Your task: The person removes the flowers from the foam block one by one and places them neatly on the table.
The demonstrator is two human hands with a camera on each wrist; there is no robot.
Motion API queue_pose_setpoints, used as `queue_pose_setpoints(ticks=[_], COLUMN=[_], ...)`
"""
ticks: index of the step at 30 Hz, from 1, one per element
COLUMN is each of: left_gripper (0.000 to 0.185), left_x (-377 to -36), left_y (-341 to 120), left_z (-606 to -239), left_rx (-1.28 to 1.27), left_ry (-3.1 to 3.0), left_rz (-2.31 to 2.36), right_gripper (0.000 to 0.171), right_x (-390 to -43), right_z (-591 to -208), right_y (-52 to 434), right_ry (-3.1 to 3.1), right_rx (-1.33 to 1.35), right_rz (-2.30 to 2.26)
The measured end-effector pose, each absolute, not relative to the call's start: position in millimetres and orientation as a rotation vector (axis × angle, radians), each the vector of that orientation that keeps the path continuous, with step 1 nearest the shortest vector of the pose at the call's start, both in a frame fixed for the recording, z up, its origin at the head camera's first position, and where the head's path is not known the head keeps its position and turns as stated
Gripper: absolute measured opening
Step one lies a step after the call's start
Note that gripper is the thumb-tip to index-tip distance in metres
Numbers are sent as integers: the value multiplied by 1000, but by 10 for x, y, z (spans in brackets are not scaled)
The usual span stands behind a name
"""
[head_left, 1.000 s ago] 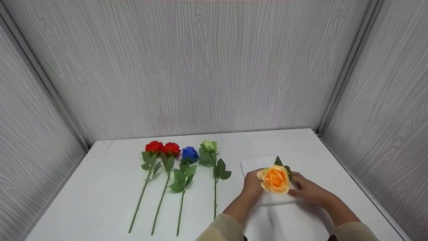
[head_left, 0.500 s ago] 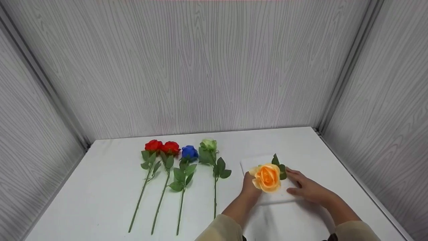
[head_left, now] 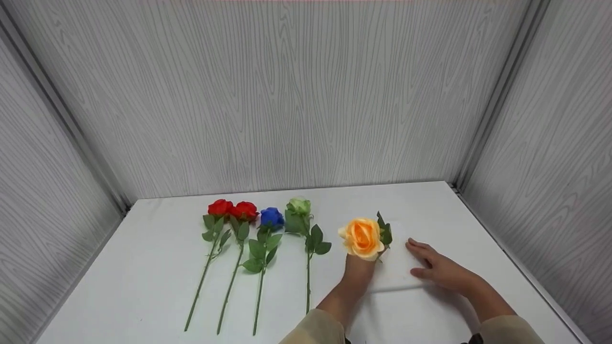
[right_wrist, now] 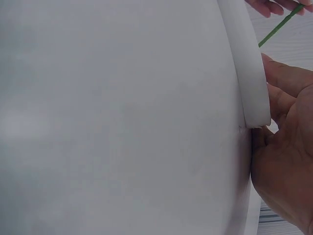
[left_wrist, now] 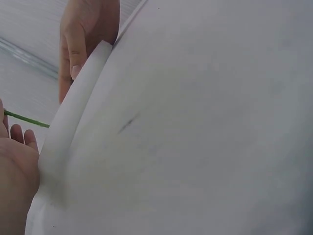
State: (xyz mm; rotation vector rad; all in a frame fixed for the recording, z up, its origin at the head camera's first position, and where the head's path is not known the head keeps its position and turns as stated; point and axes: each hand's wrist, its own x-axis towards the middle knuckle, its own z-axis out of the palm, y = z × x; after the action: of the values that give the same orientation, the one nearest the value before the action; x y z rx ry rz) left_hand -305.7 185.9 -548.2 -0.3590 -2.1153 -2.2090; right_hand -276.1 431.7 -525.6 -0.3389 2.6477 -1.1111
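An orange rose [head_left: 363, 238] with dark leaves [head_left: 385, 231] is in my left hand [head_left: 357, 274], its bloom facing up and hiding part of the fingers. In the left wrist view, the fingers of that hand [left_wrist: 15, 159] hold the green stem [left_wrist: 28, 119], which runs down behind the near edge of a thick white slab [left_wrist: 73, 115]. My right hand [head_left: 442, 270] rests at the right side of the slab [head_left: 397, 274], thumb and fingers spread apart. In the right wrist view, the right hand [right_wrist: 288, 132] touches the slab's corner, with no stem in it.
Left of the slab, two red roses [head_left: 245, 211], a blue rose [head_left: 271, 217] and a pale green rose [head_left: 299, 206] lie on the white table [head_left: 119, 267], stems toward me. Grey wood-grain panels [head_left: 296, 95] enclose the back and sides.
The orange rose has shifted left and slightly farther back, away from the right hand. My right hand stays at the slab's right side; the lying roses have not moved.
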Motion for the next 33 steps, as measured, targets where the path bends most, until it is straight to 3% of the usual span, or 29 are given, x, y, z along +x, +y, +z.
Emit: queue_pose_setpoints(ticks=[7,22,33], left_gripper=[25,24,23], left_x=[-3067,-3061,-3049], left_y=[1890,1850,1632], left_z=[-5446,-5385,-5245], left_rx=[-355,-136,-346], left_ry=[-1883,-1760,-1885], left_rz=[-2494,-2722,-2662], right_gripper=[83,84,85], right_x=[-2748,-2730,-2729], right_z=[-5250,-5257,-5246], right_y=[4304,4255,4286], right_ry=[2703,2663,2669], right_rx=[-380,-337,-311], right_rz=[-1073,-1105,-1134])
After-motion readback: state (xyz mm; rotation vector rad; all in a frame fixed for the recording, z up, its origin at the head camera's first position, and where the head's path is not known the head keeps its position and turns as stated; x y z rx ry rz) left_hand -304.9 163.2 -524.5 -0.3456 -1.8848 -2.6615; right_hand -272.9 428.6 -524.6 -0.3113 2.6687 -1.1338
